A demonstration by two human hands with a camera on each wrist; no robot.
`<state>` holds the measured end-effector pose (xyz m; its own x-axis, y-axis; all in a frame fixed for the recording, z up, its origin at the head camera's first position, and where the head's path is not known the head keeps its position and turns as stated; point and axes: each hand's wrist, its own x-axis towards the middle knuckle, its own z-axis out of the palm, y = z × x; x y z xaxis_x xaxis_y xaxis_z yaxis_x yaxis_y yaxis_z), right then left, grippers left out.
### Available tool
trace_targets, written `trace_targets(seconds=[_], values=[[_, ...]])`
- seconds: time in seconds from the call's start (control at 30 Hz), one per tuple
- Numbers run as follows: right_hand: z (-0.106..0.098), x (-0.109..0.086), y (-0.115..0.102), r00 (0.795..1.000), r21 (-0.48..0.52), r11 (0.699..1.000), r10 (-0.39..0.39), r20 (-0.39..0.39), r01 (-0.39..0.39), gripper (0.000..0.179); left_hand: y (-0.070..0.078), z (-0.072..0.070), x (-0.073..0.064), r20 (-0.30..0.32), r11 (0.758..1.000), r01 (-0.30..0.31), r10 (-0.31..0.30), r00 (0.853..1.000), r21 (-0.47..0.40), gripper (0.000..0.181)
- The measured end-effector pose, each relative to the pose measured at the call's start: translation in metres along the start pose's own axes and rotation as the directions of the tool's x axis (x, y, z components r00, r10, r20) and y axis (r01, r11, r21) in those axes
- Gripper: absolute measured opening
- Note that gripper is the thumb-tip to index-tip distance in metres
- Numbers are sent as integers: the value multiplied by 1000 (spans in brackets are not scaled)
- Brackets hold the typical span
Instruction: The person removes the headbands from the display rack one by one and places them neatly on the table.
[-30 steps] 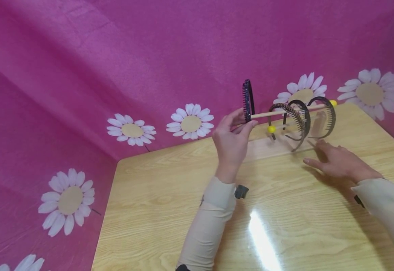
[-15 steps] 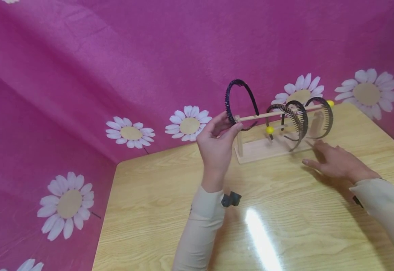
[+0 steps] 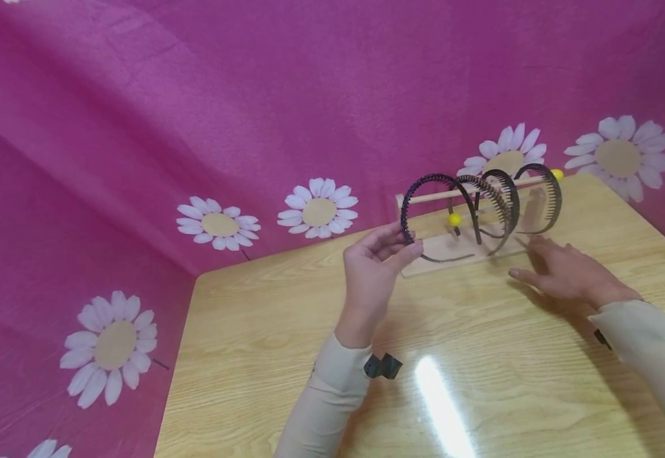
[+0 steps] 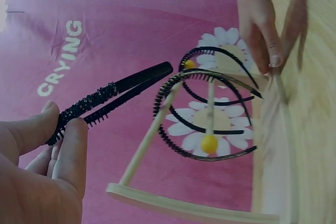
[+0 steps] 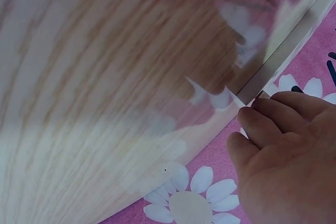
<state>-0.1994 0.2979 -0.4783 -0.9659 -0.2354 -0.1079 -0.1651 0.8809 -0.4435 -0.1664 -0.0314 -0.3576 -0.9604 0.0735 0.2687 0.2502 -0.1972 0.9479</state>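
My left hand point(image 3: 372, 277) pinches a black glittery headband point(image 3: 405, 213) with teeth between thumb and fingers, its ends toward the right. In the head view it overlaps the left part of the upper rod point(image 3: 438, 196) of a wooden stand. The left wrist view shows this headband point(image 4: 86, 103) apart from the rod. Three other headbands hang on the stand: a brown patterned one point(image 3: 502, 202), a black one point(image 3: 517, 207) and a dark one point(image 3: 555, 197) farthest right. My right hand point(image 3: 573, 273) has its fingertips at the front edge of the stand's base point(image 3: 441, 245).
Yellow balls cap the ends of rods, one in front point(image 3: 454, 219) and one at the far right point(image 3: 557, 173). The stand is near the back of the wood-grain table point(image 3: 264, 331). A pink cloth point(image 3: 309, 95) with white flowers covers the walls behind and left.
My left hand first moved left along the upper rod with the glittery headband, then lowered it. The headband turned from edge-on to showing its loop. The right hand stayed at the base.
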Motion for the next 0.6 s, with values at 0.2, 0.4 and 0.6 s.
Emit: trace_targets(seconds=[0.2,0.4,0.6], values=[[1,4,0,1000,35,999,4,1,-4,90,-14,-3,-7,28,994,107,-106,994,-11,30],[0,4,-1,999,29,999,33,25,-34,94,-31,-5,-11,41,980,200,-200,979,-15,28],[0,7,0,998,15,999,43,39,-43,95,-46,-6,-14,71,962,273,-271,960,-15,28]])
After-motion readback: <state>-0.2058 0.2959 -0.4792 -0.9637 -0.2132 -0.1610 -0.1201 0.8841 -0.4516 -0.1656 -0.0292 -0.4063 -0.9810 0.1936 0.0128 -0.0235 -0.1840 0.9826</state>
